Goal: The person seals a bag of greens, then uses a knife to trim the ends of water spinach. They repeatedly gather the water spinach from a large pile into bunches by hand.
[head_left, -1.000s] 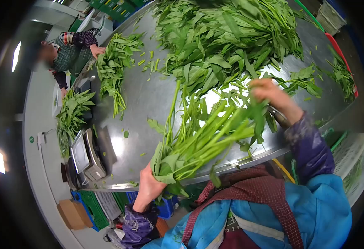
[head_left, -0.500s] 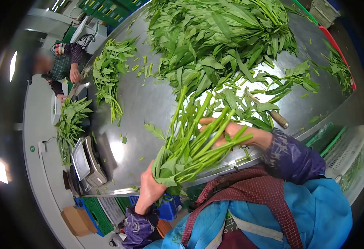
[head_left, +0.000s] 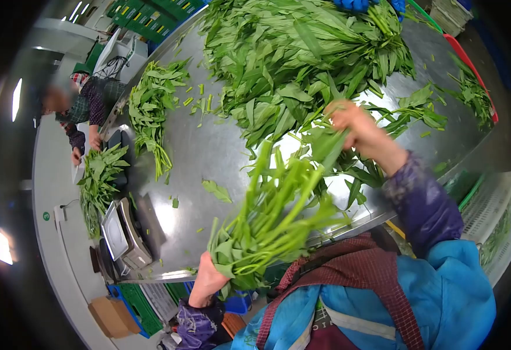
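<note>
My left hand [head_left: 210, 276] is closed round the leafy lower part of a bunch of water spinach [head_left: 267, 224], held over the near table edge with the cut stems fanning up and right. The bunch is smeared by motion. Over loose greens to the right, my right hand [head_left: 363, 133] has curled fingers, slightly blurred, with a leafy stem [head_left: 331, 153] hanging from them. A large heap of water spinach [head_left: 302, 64] lies just beyond it. The knife is out of sight.
A metal table [head_left: 200, 169] carries another bunch [head_left: 150, 105], stem scraps and a weighing scale [head_left: 127, 233]. At the left, a person [head_left: 89, 102] handles greens. Blue-gloved hands [head_left: 354, 4] touch the heap's far side. Crates [head_left: 494, 216] stand at the lower right.
My right hand has left the bunch and moved up and right to the loose greens. The left hand has lowered slightly, still gripping. Blue gloves have appeared at the top.
</note>
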Motion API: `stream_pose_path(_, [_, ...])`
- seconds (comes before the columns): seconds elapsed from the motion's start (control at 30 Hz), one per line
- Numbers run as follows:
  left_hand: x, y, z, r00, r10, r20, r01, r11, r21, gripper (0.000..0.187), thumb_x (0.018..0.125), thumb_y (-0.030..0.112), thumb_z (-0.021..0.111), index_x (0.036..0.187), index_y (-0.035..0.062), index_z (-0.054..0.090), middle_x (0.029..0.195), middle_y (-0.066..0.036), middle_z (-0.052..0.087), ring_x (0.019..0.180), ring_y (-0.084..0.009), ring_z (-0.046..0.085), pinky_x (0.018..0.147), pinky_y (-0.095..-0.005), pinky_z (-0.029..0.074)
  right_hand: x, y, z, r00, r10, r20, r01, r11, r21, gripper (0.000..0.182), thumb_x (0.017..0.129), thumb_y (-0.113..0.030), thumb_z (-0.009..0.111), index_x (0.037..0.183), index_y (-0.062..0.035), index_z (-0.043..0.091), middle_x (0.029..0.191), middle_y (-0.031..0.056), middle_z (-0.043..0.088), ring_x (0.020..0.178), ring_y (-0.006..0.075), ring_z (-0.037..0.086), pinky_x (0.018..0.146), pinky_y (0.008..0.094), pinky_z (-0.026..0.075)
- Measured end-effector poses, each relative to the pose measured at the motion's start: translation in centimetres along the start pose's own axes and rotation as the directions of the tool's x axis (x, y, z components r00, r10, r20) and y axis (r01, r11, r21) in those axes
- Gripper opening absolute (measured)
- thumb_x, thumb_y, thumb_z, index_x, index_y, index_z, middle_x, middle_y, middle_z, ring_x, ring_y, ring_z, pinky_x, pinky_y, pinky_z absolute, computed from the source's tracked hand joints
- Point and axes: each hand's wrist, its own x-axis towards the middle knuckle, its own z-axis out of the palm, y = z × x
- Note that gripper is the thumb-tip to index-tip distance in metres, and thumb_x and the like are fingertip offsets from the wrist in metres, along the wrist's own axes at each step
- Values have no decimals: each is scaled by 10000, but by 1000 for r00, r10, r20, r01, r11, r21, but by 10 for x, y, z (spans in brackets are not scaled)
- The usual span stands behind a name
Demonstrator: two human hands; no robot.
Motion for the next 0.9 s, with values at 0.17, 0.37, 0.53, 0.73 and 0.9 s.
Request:
stream_pose_path(0.17, [-6, -20, 0, 994, -100, -30, 87, 950, -299, 397, 690, 39, 678, 1065, -26, 564, 990, -69, 623, 875, -145, 569, 782, -293, 456, 14, -8, -56, 963, -155, 220, 259, 758, -599, 282, 836, -231, 541, 1038, -41, 489, 604, -16, 508, 456, 100, 484, 400, 239, 394])
stream_pose_path(0.37, [-4, -19, 0, 951, -300, -71, 207, 791, -576, 476, 650, -8, 711, 1086, -25, 521, 1028, -71, 595, 902, -147, 561, 777, -282, 465, -31, -16, -4, 894, -35, 447, 280, 822, -495, 594, 696, -126, 668, 1236, -27, 441, 1210, 123, 507, 652, 105, 592, 598, 223, 483])
stream_pose_path(0.53, [9, 5, 11, 959, -266, -99, 205, 891, -405, 395, 673, 12, 697, 1048, -26, 580, 976, -48, 632, 857, -136, 574, 769, -270, 460, -67, 35, 82, 778, -59, 626, 343, 874, -344, 514, 803, -289, 606, 1202, -3, 453, 1004, 143, 576, 546, 108, 543, 468, 259, 447])
stream_pose_path(0.73, [-2, 10, 9, 948, -223, -225, 210, 974, -81, 468, 697, 137, 677, 1090, -69, 524, 1013, -153, 618, 872, -245, 580, 735, -318, 462, -48, 4, 41, 893, 0, 449, 65, 990, -129, 238, 870, -236, 495, 941, -11, 523, 836, 42, 579, 585, 107, 524, 435, 238, 452])
stream_pose_path(0.9, [10, 5, 2, 986, -134, -94, 127, 989, -76, 499, 706, 130, 675, 1151, -25, 512, 1017, -137, 621, 864, -225, 584, 742, -323, 470, -24, -2, -17, 977, -83, 196, 118, 978, -172, 227, 866, -228, 483, 974, -34, 530, 643, -23, 467, 424, 62, 442, 374, 193, 400])
